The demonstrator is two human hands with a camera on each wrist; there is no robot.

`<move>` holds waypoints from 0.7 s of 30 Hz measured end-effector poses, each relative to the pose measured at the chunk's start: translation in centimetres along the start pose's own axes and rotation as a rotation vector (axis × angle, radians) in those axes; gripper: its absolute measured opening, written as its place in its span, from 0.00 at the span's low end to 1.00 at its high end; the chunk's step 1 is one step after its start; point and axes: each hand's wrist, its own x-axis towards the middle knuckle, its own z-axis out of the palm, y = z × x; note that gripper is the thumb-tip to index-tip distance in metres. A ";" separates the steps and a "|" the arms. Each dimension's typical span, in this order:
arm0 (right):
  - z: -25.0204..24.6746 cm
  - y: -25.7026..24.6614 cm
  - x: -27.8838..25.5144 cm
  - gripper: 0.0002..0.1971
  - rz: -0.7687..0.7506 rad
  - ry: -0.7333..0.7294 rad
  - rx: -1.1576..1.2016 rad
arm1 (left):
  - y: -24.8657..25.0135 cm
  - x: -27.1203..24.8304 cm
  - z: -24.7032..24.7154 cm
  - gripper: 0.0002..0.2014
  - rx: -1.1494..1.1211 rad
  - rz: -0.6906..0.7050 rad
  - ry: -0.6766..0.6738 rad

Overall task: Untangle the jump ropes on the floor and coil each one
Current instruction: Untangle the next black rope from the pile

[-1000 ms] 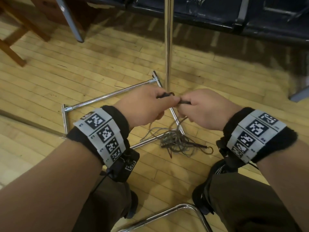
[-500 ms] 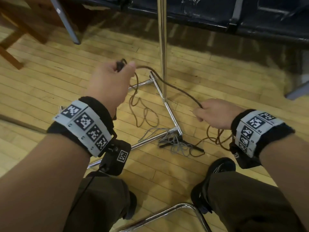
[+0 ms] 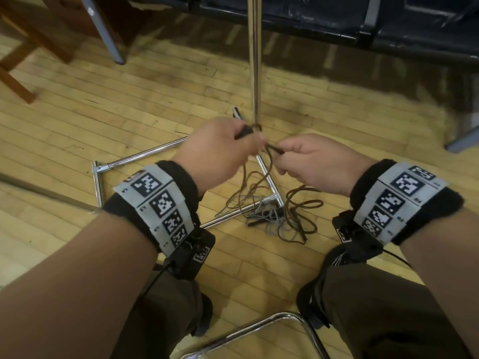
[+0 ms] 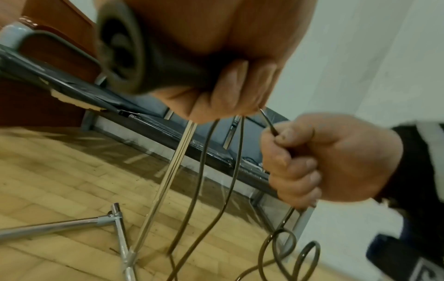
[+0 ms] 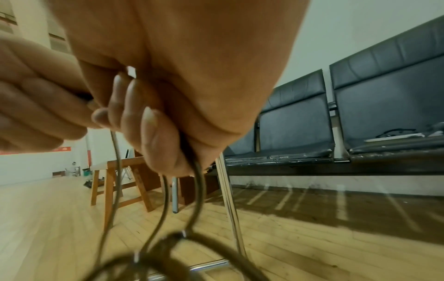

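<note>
Two hands meet above a wooden floor, both closed around one brown jump rope (image 3: 267,161). Left hand (image 3: 220,151) has its fingers curled round the dark handle (image 4: 134,57) and the loops gathered so far, which hang from its fist. Right hand (image 3: 313,161), at 3 o'clock of the left and almost touching it, pinches the next stretch of cord between thumb and forefinger, the other fingers folded over it.

From the hands the brown cord drops toward 6 o'clock and runs to loose loops on the boards, near the right knee. A second, grey jump rope (image 3: 269,221) lies bunched there too, mingled with the brown one beside the corner of a chrome stand base (image 3: 145,154); whether the two are knotted cannot be told. An upright chrome pole (image 3: 255,60) rises just beyond the hands at 12 o'clock.

Slack lies below and slightly right, so the right hand looks nearer to feed the next loop across to the left, probably drawing along the cord's downward run.
</note>
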 end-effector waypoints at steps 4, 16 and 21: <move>-0.3 1.3 -0.1 0.14 0.050 0.027 0.027 | 0.2 0.3 -2.0 0.12 -0.401 -0.104 0.212; 0.1 1.0 0.0 0.12 0.124 -0.031 -0.083 | -0.5 -0.1 -1.7 0.09 -0.245 -0.072 0.028; 0.5 -0.1 0.0 0.12 0.073 -0.053 -0.088 | -0.3 -0.5 0.5 0.08 0.063 0.047 -0.193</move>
